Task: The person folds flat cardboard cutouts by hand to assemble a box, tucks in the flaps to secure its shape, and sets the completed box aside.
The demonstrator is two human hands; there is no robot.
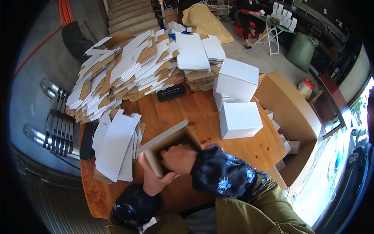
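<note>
In front of me is an open cardboard box [186, 135], tilted, white outside and brown inside. My left hand [152, 177] grips its near left wall, thumb along the rim. Inside the box, my right hand [179, 158] is curled into a fist, with the fingertips partly hidden; no object shows in it. To the left of the box lies a small stack of flat, unfolded white cartons [117, 146]. Folded white boxes stand to the right, one nearer [240, 120] and others [237, 80] behind it.
A large heap of flat cartons [128, 66] covers the far left of the wooden table [156, 115]. Behind it are flat white stacks [193, 50] and a black tray [171, 93]. A big carton [288, 113] holding small white boxes stands right. Another person [249, 17] sits farther back.
</note>
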